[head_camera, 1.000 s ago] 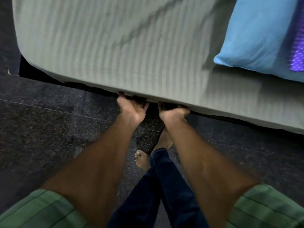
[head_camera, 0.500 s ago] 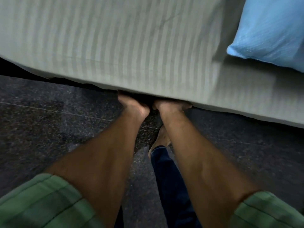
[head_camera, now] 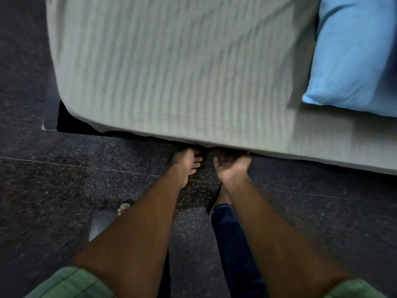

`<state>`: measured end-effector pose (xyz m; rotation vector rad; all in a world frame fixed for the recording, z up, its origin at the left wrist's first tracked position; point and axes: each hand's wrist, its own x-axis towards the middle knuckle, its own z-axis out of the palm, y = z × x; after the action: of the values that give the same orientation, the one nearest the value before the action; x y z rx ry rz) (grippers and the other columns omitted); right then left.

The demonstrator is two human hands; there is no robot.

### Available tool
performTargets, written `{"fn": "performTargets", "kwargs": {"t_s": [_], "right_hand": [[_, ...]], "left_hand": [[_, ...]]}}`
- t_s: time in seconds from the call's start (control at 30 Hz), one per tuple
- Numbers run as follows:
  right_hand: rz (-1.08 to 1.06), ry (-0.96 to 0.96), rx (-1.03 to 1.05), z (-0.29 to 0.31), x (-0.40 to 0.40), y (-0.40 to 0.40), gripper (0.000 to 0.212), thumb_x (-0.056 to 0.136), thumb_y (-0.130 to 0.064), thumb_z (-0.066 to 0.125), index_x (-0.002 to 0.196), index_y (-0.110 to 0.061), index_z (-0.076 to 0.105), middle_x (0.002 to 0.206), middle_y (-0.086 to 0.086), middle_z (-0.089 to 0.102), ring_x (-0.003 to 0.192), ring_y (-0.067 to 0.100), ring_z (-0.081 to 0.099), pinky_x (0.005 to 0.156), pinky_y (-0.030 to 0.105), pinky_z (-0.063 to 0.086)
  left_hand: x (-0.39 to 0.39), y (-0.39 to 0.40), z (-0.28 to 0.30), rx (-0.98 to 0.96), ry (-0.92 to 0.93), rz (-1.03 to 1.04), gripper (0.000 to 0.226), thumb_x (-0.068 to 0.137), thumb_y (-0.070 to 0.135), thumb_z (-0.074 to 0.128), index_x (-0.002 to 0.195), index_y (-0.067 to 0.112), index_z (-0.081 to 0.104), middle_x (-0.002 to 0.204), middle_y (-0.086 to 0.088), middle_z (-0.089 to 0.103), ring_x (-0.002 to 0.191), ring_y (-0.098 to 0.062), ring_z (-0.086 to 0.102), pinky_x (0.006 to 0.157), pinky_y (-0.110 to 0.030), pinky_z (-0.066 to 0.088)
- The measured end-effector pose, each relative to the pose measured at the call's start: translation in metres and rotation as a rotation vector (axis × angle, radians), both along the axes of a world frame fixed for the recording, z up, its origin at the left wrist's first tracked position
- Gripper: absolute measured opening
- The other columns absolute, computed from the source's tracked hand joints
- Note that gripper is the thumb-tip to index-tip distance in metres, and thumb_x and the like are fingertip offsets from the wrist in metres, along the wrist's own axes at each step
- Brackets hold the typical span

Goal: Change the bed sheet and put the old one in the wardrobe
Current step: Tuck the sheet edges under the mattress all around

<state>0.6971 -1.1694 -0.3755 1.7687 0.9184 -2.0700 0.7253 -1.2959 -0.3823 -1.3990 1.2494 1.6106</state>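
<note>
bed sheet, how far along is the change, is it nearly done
Looks late-stage. Done: a striped sheet lies fairly smooth over the mattress, and a blue pillow sits on it. In hand: the left hand and right hand are at the bottom edge of the near side, apparently tucking. Left: finishing the tuck. No old sheet or wardrobe is in view, so that step cannot be judged.

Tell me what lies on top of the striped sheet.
A blue pillow lies on the striped sheet at the far right. What the pillow covers cannot be seen. Both hands are at the sheet's near edge, fingertips hidden.
</note>
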Motion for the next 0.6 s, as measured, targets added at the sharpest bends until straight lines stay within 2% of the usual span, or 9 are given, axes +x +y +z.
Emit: {"fn": "performTargets", "kwargs": {"t_s": [0.1, 0.23, 0.3, 0.37, 0.4, 0.47, 0.5, 0.53, 0.6], "right_hand": [[0.242, -0.094, 0.075, 0.023, 0.026, -0.033, 0.039, 0.107, -0.029, 0.034, 0.129, -0.015, 0.063, 0.118, 0.005, 0.071, 0.088, 0.018, 0.065, 0.073, 0.030, 0.046], [0.424, -0.095, 0.065, 0.049, 0.037, -0.092, 0.022, 0.103, -0.021, 0.052, 0.117, -0.015, 0.067, 0.095, 0.002, 0.075, 0.073, 0.014, 0.065, 0.060, 0.025, 0.047], [0.465, -0.056, 0.104, 0.058, 0.035, -0.121, 0.012, 0.099, -0.015, 0.057, 0.101, -0.015, 0.069, 0.088, 0.004, 0.074, 0.067, 0.015, 0.063, 0.055, 0.024, 0.046], [0.491, -0.044, 0.230, 0.058, 0.032, -0.139, 0.009, 0.095, -0.012, 0.060, 0.091, -0.013, 0.068, 0.082, 0.006, 0.071, 0.063, 0.016, 0.061, 0.048, 0.024, 0.044], [0.495, -0.047, 0.321, 0.056, 0.027, -0.144, 0.008, 0.091, -0.015, 0.063, 0.091, -0.009, 0.068, 0.082, 0.008, 0.071, 0.062, 0.017, 0.062, 0.047, 0.025, 0.045], [0.522, -0.068, 0.504, 0.034, 0.017, -0.144, 0.033, 0.075, -0.030, 0.072, 0.098, -0.006, 0.072, 0.091, 0.011, 0.075, 0.072, 0.025, 0.071, 0.058, 0.032, 0.059], [0.547, -0.097, 0.565, 0.020, 0.012, -0.138, 0.043, 0.069, -0.034, 0.076, 0.102, -0.006, 0.074, 0.098, 0.011, 0.077, 0.079, 0.027, 0.074, 0.067, 0.037, 0.063], [0.565, -0.121, 0.590, 0.007, 0.008, -0.133, 0.044, 0.067, -0.032, 0.080, 0.103, -0.006, 0.075, 0.100, 0.011, 0.077, 0.078, 0.027, 0.075, 0.067, 0.039, 0.064], [0.545, -0.110, 0.561, 0.001, 0.000, -0.126, 0.024, 0.079, -0.018, 0.079, 0.094, -0.001, 0.073, 0.092, 0.015, 0.077, 0.062, 0.023, 0.072, 0.048, 0.029, 0.056]], "left_hand": [[0.007, -0.023, 0.023, -0.075, 0.033, -0.029, 0.028, 0.106, 0.028, 0.045, 0.115, 0.016, 0.069, 0.102, -0.002, 0.073, 0.086, -0.014, 0.065, 0.065, -0.029, 0.041], [0.021, -0.063, 0.049, -0.119, 0.094, 0.076, 0.016, 0.103, 0.022, 0.054, 0.094, 0.021, 0.068, 0.086, -0.001, 0.073, 0.073, -0.013, 0.064, 0.065, -0.028, 0.044], [0.025, -0.089, 0.055, -0.133, 0.118, 0.134, 0.016, 0.103, 0.020, 0.055, 0.093, 0.022, 0.067, 0.084, -0.001, 0.073, 0.071, -0.013, 0.064, 0.063, -0.027, 0.044], [0.029, -0.108, 0.057, -0.131, 0.140, 0.125, 0.014, 0.104, 0.018, 0.055, 0.097, 0.021, 0.067, 0.086, 0.000, 0.074, 0.070, -0.011, 0.064, 0.060, -0.025, 0.043], [0.029, -0.117, 0.058, -0.149, 0.157, 0.101, 0.013, 0.103, 0.016, 0.056, 0.100, 0.021, 0.067, 0.090, -0.001, 0.074, 0.069, -0.011, 0.064, 0.058, -0.024, 0.043], [0.030, -0.129, 0.053, -0.216, 0.194, 0.023, 0.011, 0.098, 0.014, 0.061, 0.105, 0.018, 0.069, 0.096, -0.003, 0.076, 0.068, -0.011, 0.065, 0.055, -0.022, 0.046], [0.028, -0.131, 0.051, -0.257, 0.218, -0.033, 0.015, 0.093, 0.018, 0.067, 0.107, 0.016, 0.072, 0.096, -0.003, 0.077, 0.069, -0.012, 0.067, 0.056, -0.020, 0.050], [0.028, -0.132, 0.043, -0.288, 0.240, -0.087, 0.025, 0.086, 0.025, 0.072, 0.109, 0.015, 0.074, 0.094, -0.001, 0.078, 0.072, -0.013, 0.071, 0.063, -0.022, 0.056], [0.023, -0.133, 0.028, -0.313, 0.258, -0.139, 0.038, 0.077, 0.033, 0.069, 0.111, 0.017, 0.076, 0.092, 0.001, 0.079, 0.081, -0.016, 0.076, 0.078, -0.035, 0.062]]}}
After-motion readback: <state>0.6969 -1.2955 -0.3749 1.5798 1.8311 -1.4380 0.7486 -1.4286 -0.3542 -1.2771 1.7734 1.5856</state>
